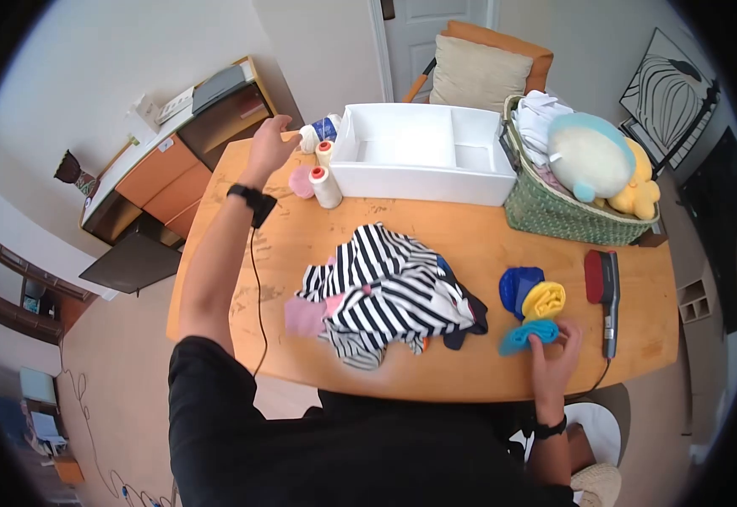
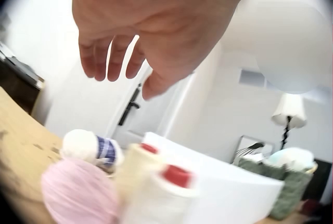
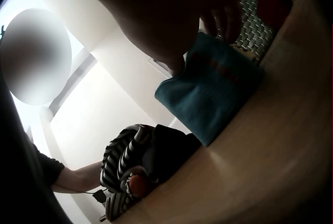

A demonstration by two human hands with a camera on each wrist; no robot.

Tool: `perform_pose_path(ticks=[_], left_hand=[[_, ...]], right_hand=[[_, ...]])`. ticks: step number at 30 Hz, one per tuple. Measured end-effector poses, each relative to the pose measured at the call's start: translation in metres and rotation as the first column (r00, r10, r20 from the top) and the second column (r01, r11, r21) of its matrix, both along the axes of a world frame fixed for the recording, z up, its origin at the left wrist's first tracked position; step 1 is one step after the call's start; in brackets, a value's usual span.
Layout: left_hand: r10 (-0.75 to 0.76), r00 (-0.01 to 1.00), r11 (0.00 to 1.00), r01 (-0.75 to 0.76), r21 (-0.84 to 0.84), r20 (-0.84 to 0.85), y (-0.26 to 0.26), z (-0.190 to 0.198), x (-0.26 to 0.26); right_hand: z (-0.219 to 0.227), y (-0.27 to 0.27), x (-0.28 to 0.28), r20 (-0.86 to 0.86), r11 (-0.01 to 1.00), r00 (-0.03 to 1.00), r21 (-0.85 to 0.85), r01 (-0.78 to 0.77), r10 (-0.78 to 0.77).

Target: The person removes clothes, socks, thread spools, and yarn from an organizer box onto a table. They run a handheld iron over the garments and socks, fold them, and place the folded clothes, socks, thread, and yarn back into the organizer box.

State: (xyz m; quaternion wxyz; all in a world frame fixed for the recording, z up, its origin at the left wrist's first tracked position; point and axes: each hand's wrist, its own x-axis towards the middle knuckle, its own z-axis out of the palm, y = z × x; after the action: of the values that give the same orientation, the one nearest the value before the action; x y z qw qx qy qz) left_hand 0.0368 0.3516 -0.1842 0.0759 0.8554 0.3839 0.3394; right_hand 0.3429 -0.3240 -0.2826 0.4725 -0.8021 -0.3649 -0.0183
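My right hand is at the near right of the table, its thumb and fingers pinching a rolled teal cloth. In the right wrist view the teal cloth stands upright on the tabletop, thumb at its edge. Just beyond it lie a yellow roll and a dark blue roll. My left hand is raised at the far left with nothing in it, fingers relaxed. Below it in the left wrist view are a pink yarn ball, white yarn with a blue band, and two thread cones with red tops.
A heap of striped clothes covers the table's middle. Behind it stands a white divided box. At the back right, a green woven basket holds plush toys. A red and grey corded appliance lies right of the rolls. A black cord crosses the left side.
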Motion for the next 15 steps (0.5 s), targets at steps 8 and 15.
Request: perform_pose_path(ticks=[8,15], left_hand=[[-0.188,0.896,0.960,0.081,-0.269,-0.401,0.126,-0.058,0.068],[-0.139,0.833,0.957,-0.026,-0.289,-0.535,0.077,-0.037,0.026]], right_hand=[[-0.018,0.008,-0.011,-0.166,0.996,0.986,0.078,0.047,-0.034],[-0.020,0.001,-0.004,-0.197,0.999,0.980,0.038,0.019,-0.011]])
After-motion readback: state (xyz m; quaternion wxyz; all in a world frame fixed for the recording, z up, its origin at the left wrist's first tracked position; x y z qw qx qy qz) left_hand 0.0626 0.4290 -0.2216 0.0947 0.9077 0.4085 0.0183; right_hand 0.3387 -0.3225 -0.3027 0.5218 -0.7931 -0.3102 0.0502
